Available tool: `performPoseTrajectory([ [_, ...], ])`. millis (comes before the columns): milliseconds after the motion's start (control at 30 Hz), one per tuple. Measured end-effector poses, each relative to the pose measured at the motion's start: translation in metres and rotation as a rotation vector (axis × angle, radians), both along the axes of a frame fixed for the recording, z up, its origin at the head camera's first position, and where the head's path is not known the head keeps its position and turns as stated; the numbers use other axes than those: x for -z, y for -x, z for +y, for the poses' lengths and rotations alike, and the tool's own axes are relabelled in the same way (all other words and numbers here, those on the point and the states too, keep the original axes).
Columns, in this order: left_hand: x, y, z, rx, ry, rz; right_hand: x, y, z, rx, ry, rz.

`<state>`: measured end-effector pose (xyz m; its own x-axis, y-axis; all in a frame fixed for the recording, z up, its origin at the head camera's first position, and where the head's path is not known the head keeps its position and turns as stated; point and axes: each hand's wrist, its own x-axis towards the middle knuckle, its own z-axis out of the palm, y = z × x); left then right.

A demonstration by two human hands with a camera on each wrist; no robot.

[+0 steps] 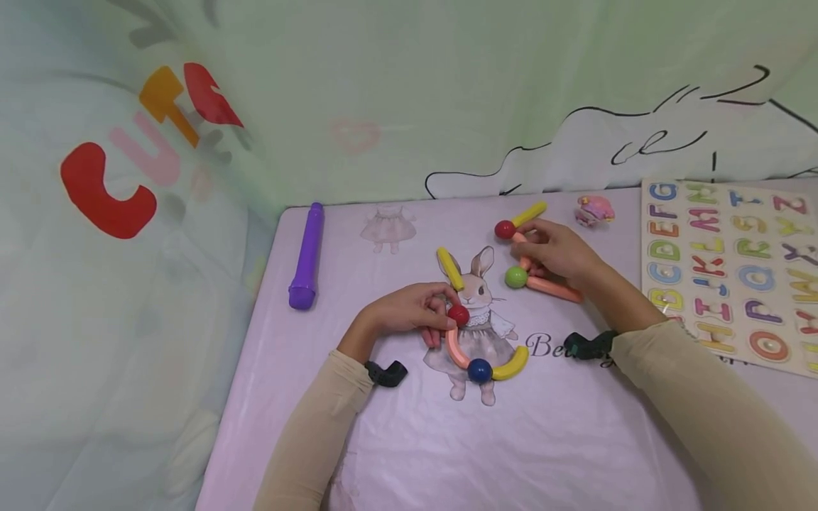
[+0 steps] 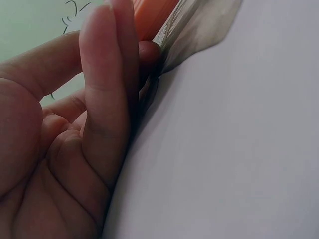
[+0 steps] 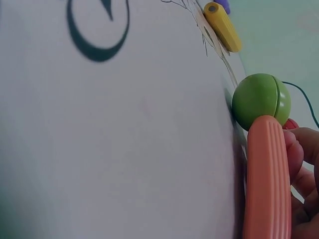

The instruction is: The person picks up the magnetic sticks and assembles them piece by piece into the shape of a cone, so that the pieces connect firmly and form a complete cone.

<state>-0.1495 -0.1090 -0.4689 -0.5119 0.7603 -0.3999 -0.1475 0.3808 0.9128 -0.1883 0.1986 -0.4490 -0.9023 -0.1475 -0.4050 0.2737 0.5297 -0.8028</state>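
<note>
My left hand [image 1: 412, 312] pinches a red ball [image 1: 459, 315] between thumb and fingers. From that ball a curved orange stick [image 1: 455, 349] runs to a blue ball [image 1: 480, 370], and a curved yellow stick [image 1: 511, 365] follows. Above this chain lies a loose yellow stick [image 1: 450, 268]. My right hand [image 1: 554, 250] grips a short orange stick [image 1: 525, 262], partly covered by the fingers, between another red ball [image 1: 505, 229] and a green ball [image 3: 256, 102]. A straight yellow stick [image 1: 529, 213] extends from that red ball, and a longer orange stick [image 3: 269, 179] from the green one.
On the left of the table lies a purple tube [image 1: 308, 255]. A small pink toy [image 1: 594, 210] sits behind my right hand. The wooden letter board [image 1: 674, 319] occupies the right side. A printed cloth [image 1: 498, 454] covers the table, with fabric walls behind and left.
</note>
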Motion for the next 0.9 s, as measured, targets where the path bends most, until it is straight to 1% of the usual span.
performPoseTrajectory([
  [233,0.001,0.000,-0.001,-0.002,0.003,0.005,-0.001,0.000,0.000,-0.020,0.031,-0.007],
  [400,0.000,0.000,0.000,0.001,0.005,0.004,-0.003,0.000,0.005,-0.056,0.071,-0.048],
  [567,0.000,0.000,0.000,-0.001,-0.002,-0.002,0.001,0.002,0.013,-0.104,0.136,-0.098],
  [700,0.001,0.000,-0.001,-0.006,-0.006,-0.008,0.002,0.002,0.017,-0.147,0.208,-0.098],
  [767,0.001,0.000,-0.001,-0.004,-0.007,-0.009,0.001,0.001,0.018,-0.160,0.225,-0.100],
  [833,0.001,0.000,-0.001,-0.001,-0.010,-0.009,-0.001,0.001,0.018,-0.175,0.205,-0.098],
  [900,0.001,0.000,0.000,0.002,-0.011,-0.010,-0.002,0.001,0.018,-0.200,0.154,-0.086],
])
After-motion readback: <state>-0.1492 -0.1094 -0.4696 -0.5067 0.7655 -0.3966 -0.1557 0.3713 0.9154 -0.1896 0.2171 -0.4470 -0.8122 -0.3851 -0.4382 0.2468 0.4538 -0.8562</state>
